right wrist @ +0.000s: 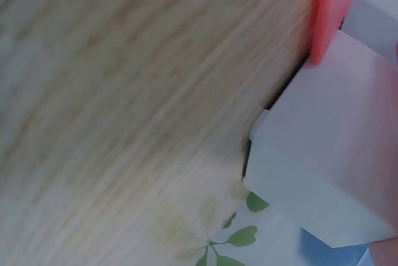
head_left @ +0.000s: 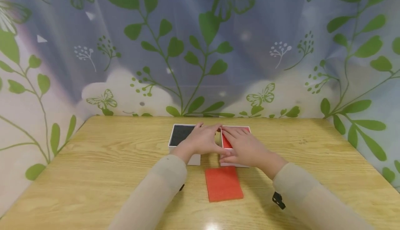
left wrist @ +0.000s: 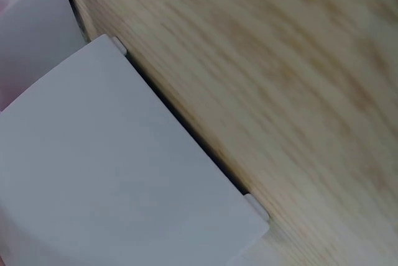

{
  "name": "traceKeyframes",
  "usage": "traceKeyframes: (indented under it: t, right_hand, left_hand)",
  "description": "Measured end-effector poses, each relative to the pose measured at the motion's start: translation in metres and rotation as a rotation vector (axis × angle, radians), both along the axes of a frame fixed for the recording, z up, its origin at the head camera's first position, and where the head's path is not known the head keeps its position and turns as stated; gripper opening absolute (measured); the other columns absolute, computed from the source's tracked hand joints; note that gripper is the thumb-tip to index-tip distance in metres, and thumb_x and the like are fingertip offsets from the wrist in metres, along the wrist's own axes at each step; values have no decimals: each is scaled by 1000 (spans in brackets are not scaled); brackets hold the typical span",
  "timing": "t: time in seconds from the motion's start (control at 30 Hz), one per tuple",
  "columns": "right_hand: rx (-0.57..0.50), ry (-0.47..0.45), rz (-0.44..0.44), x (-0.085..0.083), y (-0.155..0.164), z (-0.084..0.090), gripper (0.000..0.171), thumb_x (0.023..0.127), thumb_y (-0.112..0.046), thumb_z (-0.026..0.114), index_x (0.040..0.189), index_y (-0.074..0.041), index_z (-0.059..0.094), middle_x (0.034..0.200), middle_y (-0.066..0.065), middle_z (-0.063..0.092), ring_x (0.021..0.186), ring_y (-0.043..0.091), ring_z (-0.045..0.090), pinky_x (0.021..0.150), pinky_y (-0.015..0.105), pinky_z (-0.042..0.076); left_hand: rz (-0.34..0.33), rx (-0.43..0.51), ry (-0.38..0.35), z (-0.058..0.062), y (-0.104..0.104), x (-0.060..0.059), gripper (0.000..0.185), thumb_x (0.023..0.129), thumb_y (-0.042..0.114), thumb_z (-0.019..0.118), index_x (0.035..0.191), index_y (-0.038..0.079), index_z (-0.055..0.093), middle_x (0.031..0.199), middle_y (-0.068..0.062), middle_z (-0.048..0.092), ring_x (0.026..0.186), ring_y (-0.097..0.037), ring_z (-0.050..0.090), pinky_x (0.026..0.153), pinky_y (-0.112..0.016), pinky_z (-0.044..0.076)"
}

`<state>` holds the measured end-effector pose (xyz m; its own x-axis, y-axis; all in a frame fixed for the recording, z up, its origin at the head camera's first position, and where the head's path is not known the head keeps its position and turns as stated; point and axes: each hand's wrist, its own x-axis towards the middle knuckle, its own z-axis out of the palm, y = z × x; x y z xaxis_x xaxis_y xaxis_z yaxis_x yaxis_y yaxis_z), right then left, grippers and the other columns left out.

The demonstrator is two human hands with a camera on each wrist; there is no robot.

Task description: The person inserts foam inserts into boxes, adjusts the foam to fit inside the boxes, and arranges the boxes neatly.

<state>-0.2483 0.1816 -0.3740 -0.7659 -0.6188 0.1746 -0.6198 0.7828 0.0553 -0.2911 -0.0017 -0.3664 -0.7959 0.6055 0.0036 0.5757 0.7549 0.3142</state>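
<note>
Two white open-topped boxes stand side by side. The left box (head_left: 184, 146) holds dark, nearly black contents (head_left: 181, 134). In the right box (head_left: 235, 165) lies flat red material (head_left: 227, 142). My left hand (head_left: 204, 139) reaches across the gap, its fingertips at the right box's far left corner and its thumb over the near rim. Over that same box, my right hand (head_left: 247, 146) rests extended fingers on the red material, with its thumb by the front wall. In front lies a flat red square sheet (head_left: 223, 184). Both wrist views show white box walls, not the fingers.
The boxes and sheet are on a wooden table (head_left: 118, 167). Behind it and at both sides hangs a curtain (head_left: 187, 66) printed with leaves and butterflies. A small black strap piece (head_left: 278, 200) shows under my right sleeve.
</note>
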Motion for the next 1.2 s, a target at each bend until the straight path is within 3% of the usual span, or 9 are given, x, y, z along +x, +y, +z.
traceKeyframes:
  t: [0.3, 0.7, 0.8, 1.0, 1.2]
  right_hand:
    - [-18, 90, 22, -2, 0, -3, 93, 77, -62, 62, 139, 4, 39, 143, 15, 39, 129, 31, 38, 103, 49, 31]
    - [-14, 30, 6, -1, 0, -3, 91, 80, -60, 60, 141, 3, 36, 146, 14, 35, 131, 30, 34, 105, 48, 30]
    - [-29, 30, 48, 1, 1, -2, 83, 82, -53, 63, 138, 3, 41, 143, 15, 39, 129, 31, 37, 104, 48, 31]
    - [-45, 150, 182, 12, 4, 1, 54, 80, -31, 73, 121, 3, 60, 121, 15, 59, 111, 29, 55, 94, 48, 43]
    - [-88, 141, 146, 24, 0, 1, 54, 80, -24, 73, 123, 4, 58, 123, 16, 58, 110, 31, 56, 92, 44, 45]
  left_hand:
    - [5, -16, -2, 3, 0, 1, 103, 70, 71, 62, 148, 13, 27, 144, 2, 39, 131, -20, 37, 112, -47, 5]
    - [-8, -3, 4, 0, 0, 1, 102, 70, 69, 63, 148, 13, 27, 140, 3, 44, 128, -18, 41, 111, -47, 5]
    - [-3, 2, -3, -2, -1, 2, 101, 71, 67, 65, 148, 13, 27, 141, 3, 43, 127, -16, 42, 111, -46, 5]
    - [7, -4, -10, -4, 1, 3, 100, 72, 65, 66, 148, 14, 27, 138, 3, 47, 124, -15, 45, 111, -46, 7]
    - [19, 1, 16, -3, 2, 1, 99, 71, 65, 66, 147, 14, 29, 135, 4, 50, 120, -11, 48, 111, -46, 8]
